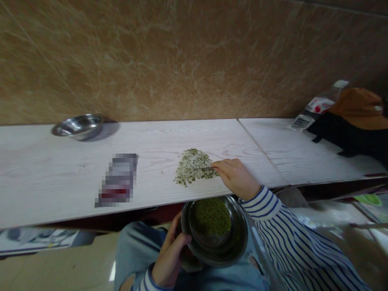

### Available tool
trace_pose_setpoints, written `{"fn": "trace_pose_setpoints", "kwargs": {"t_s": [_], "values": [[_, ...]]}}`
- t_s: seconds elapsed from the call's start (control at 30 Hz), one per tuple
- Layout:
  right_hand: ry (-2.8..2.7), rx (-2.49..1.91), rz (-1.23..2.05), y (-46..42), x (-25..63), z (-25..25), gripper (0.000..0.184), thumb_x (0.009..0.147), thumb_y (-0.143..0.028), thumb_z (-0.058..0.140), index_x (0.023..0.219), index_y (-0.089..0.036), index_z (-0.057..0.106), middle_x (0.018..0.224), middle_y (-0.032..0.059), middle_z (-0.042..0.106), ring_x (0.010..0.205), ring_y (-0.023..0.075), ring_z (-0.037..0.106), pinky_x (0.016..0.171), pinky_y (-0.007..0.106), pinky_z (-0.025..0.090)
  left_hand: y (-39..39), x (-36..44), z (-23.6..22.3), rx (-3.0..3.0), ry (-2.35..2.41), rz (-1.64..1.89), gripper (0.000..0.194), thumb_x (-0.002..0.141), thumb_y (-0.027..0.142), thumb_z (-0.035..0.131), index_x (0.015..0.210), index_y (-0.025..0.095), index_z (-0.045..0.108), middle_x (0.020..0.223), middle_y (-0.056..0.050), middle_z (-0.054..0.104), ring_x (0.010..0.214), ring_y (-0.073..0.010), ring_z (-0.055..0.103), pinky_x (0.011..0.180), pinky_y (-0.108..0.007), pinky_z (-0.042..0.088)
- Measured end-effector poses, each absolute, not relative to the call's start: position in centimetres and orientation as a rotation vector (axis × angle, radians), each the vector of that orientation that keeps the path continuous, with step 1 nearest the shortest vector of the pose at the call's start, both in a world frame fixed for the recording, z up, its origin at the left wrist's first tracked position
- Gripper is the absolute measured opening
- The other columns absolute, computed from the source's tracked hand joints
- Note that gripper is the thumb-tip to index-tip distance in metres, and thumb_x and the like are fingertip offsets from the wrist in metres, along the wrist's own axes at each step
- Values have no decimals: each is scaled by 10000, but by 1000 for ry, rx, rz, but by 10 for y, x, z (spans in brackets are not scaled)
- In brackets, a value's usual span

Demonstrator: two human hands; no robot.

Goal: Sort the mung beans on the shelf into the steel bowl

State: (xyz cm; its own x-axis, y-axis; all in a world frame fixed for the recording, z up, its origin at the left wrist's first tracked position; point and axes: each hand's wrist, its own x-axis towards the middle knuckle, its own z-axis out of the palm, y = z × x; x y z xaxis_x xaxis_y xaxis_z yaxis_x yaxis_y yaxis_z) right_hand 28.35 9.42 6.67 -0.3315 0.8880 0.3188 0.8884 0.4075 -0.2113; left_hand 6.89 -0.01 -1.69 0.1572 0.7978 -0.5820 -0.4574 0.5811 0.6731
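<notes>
My left hand (173,251) is closed on the left rim of a round metal bowl (239,238), held over my lap just below the counter's front edge. Small green beans (212,216), which look like mung beans, lie inside it. My right hand (238,178) pinches a thin, dark metal utensil (206,168); its far end sits in the pile, so its exact kind cannot be made out. That pile (192,165) mixes white grains, like rice, with green beans, spread loosely on the pale wooden counter (157,149).
A second metal bowl (80,127) stands by the wall at the left. A blurred-out flat object (118,180) lies left of the pile. At the right are a tilted plastic bottle (318,105), a brown cap (359,107) and a black cloth item (342,135).
</notes>
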Motion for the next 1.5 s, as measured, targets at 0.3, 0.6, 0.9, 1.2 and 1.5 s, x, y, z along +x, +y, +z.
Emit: {"fn": "trace_pose_setpoints", "kwargs": {"t_s": [0.3, 0.6, 0.9, 1.2, 1.5], "values": [[-2104, -1907, -302, 100, 323, 74, 274, 919, -286, 361, 1043, -179, 580, 878, 86, 667, 812, 197, 594, 761, 328, 390, -1, 71, -9, 366, 1081, 918, 695, 592, 161, 602, 1273, 255, 496, 1092, -46, 654, 934, -243, 577, 703, -312, 461], [-2148, -1957, -297, 86, 309, 65, 279, 915, -256, 359, 1058, -158, 578, 863, 102, 672, 803, 207, 607, 738, 320, 407, -1, 73, -9, 335, 1049, 919, 701, 599, 132, 577, 1282, 234, 461, 1086, -59, 647, 905, -234, 582, 699, -317, 466], [-2135, -1873, -236, 64, 291, 64, 256, 904, -248, 389, 1043, -165, 587, 844, 83, 673, 758, 185, 607, 741, 312, 433, -1, 77, -9, 401, 1052, 940, 600, 593, 152, 589, 1188, 225, 567, 1161, -63, 624, 1094, -282, 515, 818, -360, 448], [-2106, -1685, -91, 55, 302, 68, 220, 901, -251, 426, 1020, -180, 597, 923, 62, 673, 853, 175, 601, 795, 335, 440, -3, 77, -11, 358, 1033, 904, 682, 611, 146, 572, 1279, 244, 476, 1145, -64, 624, 995, -264, 554, 696, -324, 465], [-2358, -1452, 246, 65, 324, 81, 211, 897, -231, 434, 1000, -221, 618, 947, 10, 675, 891, 140, 590, 799, 309, 423, -4, 76, -11, 392, 1035, 912, 659, 615, 158, 586, 1265, 227, 501, 1079, -69, 654, 969, -265, 564, 735, -340, 456]]}}
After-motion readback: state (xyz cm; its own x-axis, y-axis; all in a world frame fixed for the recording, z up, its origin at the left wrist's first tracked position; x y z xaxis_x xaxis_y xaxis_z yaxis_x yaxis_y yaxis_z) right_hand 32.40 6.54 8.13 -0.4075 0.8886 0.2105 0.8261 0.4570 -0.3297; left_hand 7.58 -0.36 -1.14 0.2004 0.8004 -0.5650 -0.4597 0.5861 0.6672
